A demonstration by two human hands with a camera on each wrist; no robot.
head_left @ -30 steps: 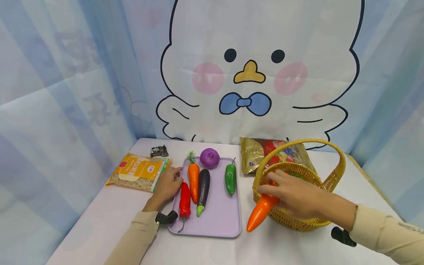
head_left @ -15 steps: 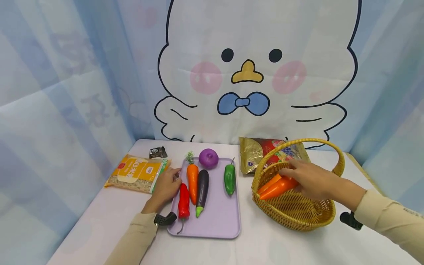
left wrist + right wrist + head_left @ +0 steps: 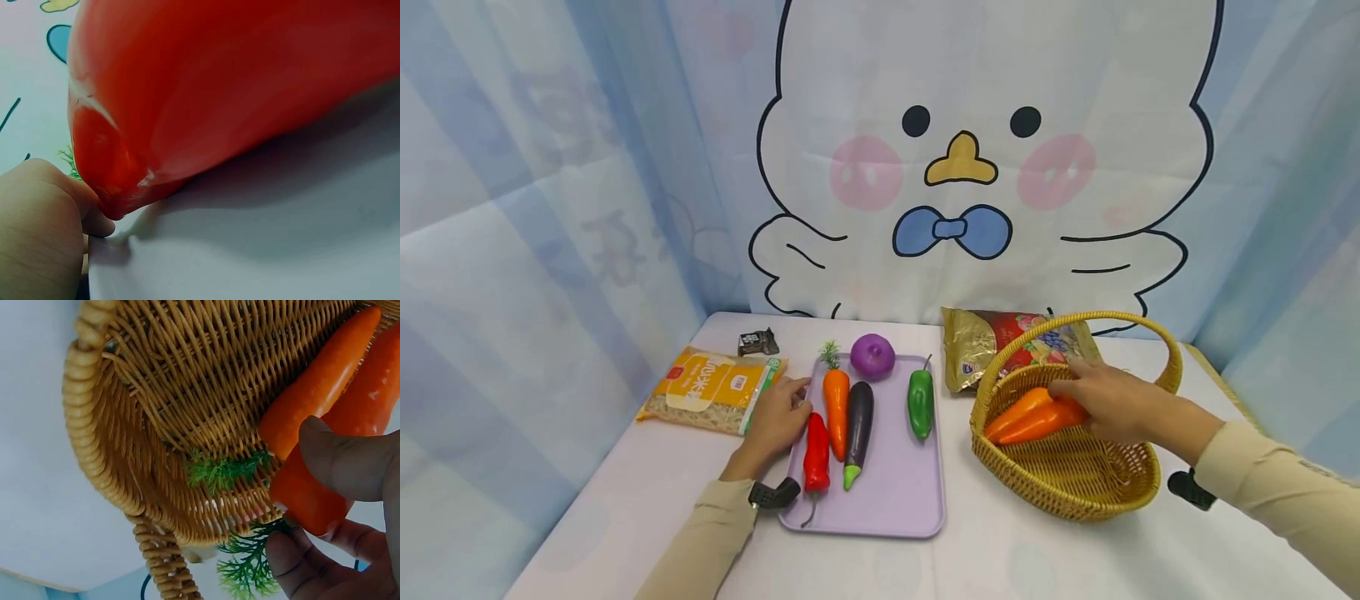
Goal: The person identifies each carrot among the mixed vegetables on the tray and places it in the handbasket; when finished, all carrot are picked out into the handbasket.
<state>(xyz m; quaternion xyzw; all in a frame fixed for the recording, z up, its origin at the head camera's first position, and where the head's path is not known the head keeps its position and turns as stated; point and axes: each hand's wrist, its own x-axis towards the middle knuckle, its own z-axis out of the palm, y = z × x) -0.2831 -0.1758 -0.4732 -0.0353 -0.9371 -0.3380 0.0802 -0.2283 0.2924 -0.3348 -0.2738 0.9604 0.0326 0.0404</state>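
As the right hand's grip [image 3: 1108, 404] is clamped round the blunt top of a glossy orange, plastic-looking carrot [image 3: 1045, 423], that carrot slants inside the boat-shaped, golden-brown woven basket [image 3: 1067, 504], alongside a smooth, tapered second carrot [image 3: 1017, 413]. Setting it down well probably means lowering it parallel to its neighbour, guiding its frilly green leaves [image 3: 250, 559] past the ropy rim, then parting the fingers slowly so that the slick body does not roll. Left of the basket, a flat lilac tray [image 3: 898, 500] with rounded corners bears a shiny, thin-stemmed red pepper [image 3: 816, 454], a slim dark eggplant [image 3: 859, 425] and a smooth, curved green pepper [image 3: 921, 404]. Farther left of the basket, the left hand's grip [image 3: 778, 417] rests at the tray's rim; whether it pinches that edge, I cannot tell. Behind the basket lies a crinkled gold-and-red foil bag [image 3: 973, 346].
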